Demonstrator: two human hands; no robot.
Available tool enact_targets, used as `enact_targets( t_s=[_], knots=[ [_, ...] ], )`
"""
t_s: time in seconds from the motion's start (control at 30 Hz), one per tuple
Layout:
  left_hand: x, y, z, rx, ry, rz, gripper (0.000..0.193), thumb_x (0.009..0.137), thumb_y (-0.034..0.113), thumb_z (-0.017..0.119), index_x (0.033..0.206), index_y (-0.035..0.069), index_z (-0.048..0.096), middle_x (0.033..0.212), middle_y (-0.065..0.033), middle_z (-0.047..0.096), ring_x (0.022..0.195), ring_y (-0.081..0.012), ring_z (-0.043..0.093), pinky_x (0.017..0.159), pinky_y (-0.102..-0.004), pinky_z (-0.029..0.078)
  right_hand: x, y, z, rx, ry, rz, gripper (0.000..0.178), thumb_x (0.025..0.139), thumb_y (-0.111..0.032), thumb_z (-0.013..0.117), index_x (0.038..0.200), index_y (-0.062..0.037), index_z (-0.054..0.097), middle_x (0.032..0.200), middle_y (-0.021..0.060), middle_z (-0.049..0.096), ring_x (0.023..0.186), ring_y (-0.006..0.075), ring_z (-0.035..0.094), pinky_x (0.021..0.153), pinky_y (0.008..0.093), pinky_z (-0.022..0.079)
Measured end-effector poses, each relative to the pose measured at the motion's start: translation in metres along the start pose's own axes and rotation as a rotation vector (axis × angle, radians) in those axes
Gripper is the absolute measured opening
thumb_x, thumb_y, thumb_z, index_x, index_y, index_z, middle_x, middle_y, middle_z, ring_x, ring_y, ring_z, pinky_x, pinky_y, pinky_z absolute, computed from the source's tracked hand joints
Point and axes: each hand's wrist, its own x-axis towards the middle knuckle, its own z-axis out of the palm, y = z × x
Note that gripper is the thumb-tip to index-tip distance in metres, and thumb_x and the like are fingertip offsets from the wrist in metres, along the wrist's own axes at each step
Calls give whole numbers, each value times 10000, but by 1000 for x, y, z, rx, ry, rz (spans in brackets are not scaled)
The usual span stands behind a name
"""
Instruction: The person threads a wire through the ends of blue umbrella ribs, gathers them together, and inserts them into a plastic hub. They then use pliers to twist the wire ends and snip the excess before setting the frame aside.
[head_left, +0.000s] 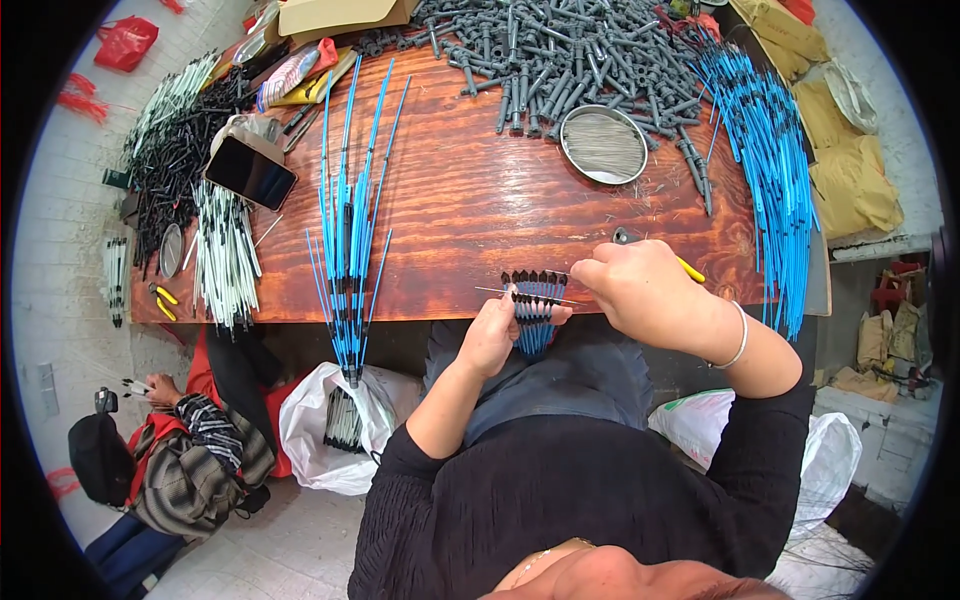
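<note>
Close to the table's front edge, above my lap, my left hand is closed around a bundle of thin blue rods with black ends. The black ends line up in rows facing away from me. Thin metal pins lie crosswise at these ends. My right hand is just right of the bundle, its thumb and fingers pinched together; whatever is between them is too small to make out. Under that hand, a yellow-handled tool shows in part. A round tin of fine metal pins sits farther back.
Grey plastic parts are heaped at the back. Blue rods fill the right edge; another blue bundle overhangs the front edge. A phone, pale rods and yellow-handled pliers lie left. A co-worker sits lower left, beside a white sack.
</note>
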Motion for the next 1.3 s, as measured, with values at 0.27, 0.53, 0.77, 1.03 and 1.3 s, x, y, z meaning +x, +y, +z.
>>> enact_targets(
  t_s=[0.27, 0.53, 0.77, 1.03, 1.3],
  knots=[
    [0, 1, 0, 5, -8, 16, 622, 984, 399, 196, 1085, -84, 575, 1064, -177, 622, 974, -231, 605, 870, -335, 470, 5, 12, 7, 49, 65, -84, 135, 726, -57, 591, 859, -56, 614, 695, 106, 567, 654, 311, 591, 566, 404, 476],
    [-1, -3, -4, -2, -17, 21, 595, 968, 409, 256, 1115, -88, 548, 1070, -191, 615, 982, -245, 604, 865, -339, 476, 7, 16, 16, 217, 120, -18, 146, 734, -61, 613, 878, -36, 607, 770, 122, 609, 718, 318, 607, 612, 398, 489],
    [-1, -5, -4, -12, 3, 4, 573, 963, 393, 265, 1116, -80, 548, 1067, -191, 618, 981, -246, 606, 858, -336, 478, 7, 12, 21, 296, 128, -6, 64, 729, -88, 577, 763, -34, 576, 734, 140, 592, 708, 334, 604, 619, 425, 490],
    [-4, 5, 0, -13, 2, -35, 575, 954, 334, 224, 1090, -116, 556, 1079, -255, 594, 1066, -327, 562, 971, -400, 391, -3, 16, 7, 154, 89, -19, 49, 717, -70, 573, 744, -29, 570, 713, 135, 577, 703, 333, 600, 612, 428, 486],
    [-4, 7, 0, 126, 12, -49, 561, 951, 309, 220, 1076, -119, 561, 1075, -260, 594, 1047, -330, 573, 962, -402, 400, -4, 15, 12, 241, 108, -45, 45, 716, -54, 566, 752, -27, 565, 701, 136, 568, 699, 335, 595, 609, 424, 481]
  ],
)
